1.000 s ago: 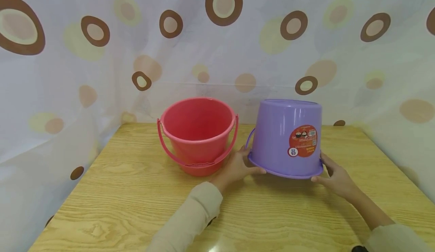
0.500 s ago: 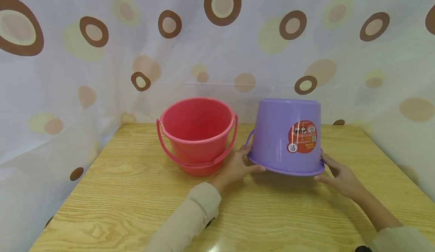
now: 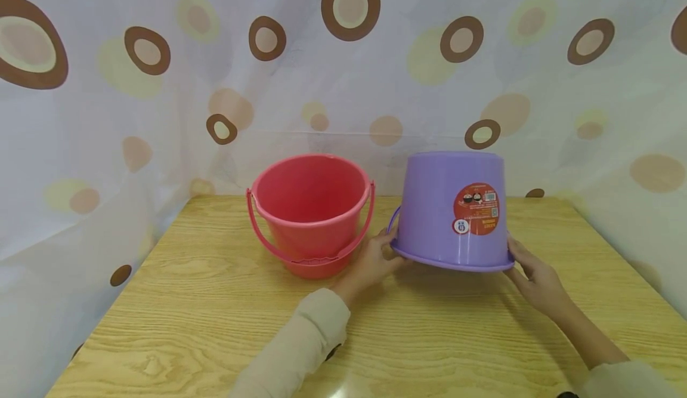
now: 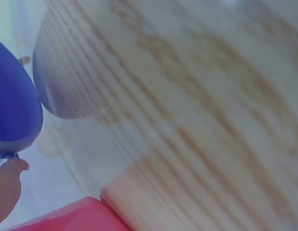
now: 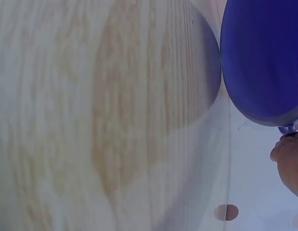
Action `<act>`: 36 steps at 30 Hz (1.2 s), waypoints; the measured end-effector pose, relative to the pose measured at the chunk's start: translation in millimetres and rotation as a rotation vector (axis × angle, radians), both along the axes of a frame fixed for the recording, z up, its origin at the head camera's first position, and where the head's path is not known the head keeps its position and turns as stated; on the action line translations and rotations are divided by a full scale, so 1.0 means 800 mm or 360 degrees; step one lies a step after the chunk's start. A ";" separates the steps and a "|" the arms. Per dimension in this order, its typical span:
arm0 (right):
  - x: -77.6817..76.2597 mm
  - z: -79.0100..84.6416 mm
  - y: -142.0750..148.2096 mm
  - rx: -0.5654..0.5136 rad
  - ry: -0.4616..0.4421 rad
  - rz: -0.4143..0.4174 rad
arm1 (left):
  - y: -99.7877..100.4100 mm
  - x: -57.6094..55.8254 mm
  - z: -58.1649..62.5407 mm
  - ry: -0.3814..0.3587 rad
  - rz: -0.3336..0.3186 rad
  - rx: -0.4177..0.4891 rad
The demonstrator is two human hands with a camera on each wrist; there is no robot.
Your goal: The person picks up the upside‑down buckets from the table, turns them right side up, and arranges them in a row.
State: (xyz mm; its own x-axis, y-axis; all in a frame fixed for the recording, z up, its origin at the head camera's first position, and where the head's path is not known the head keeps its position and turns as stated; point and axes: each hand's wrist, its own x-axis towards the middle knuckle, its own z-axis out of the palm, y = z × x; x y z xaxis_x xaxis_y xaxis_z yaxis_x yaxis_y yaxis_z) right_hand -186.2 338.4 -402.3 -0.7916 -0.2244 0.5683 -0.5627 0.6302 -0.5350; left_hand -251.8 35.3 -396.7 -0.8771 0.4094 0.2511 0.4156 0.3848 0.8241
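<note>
A purple bucket (image 3: 437, 213) is upside down at the right of the head view, its near rim lifted off the table. My left hand (image 3: 374, 262) grips the rim at the left, beside the bucket's handle (image 3: 393, 220). On the opposite side my right hand (image 3: 539, 281) holds the rim, thumb underneath. Both wrist views look into the dark bucket interior (image 5: 259, 62), with my right-hand fingers (image 5: 291, 161) at a handle joint. A round red label (image 3: 476, 209) faces me inverted. The fingers behind the rim are partly hidden.
Left of my left hand stands an upright red bucket (image 3: 316, 237), its handle hanging forward. Both buckets are on a wood-grain table (image 3: 214, 314). A patterned curtain (image 3: 322, 88) closes off the back and sides.
The purple bucket's near rim has tipped upward, and its label has risen with it. Both thumbs have slid from the rim's front to beneath it. The red bucket has stayed put.
</note>
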 end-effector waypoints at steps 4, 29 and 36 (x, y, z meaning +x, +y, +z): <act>0.000 0.001 -0.001 -0.0059 0.0049 0.0042 | 0.001 0.000 0.000 0.0182 0.0087 0.0016; -0.002 0.008 -0.023 -0.0357 0.0002 -0.0500 | 0.034 0.012 0.007 0.0507 0.0849 0.0133; -0.002 0.011 -0.021 -0.0387 -0.0028 -0.0539 | 0.035 0.017 0.012 0.0450 0.0898 0.0059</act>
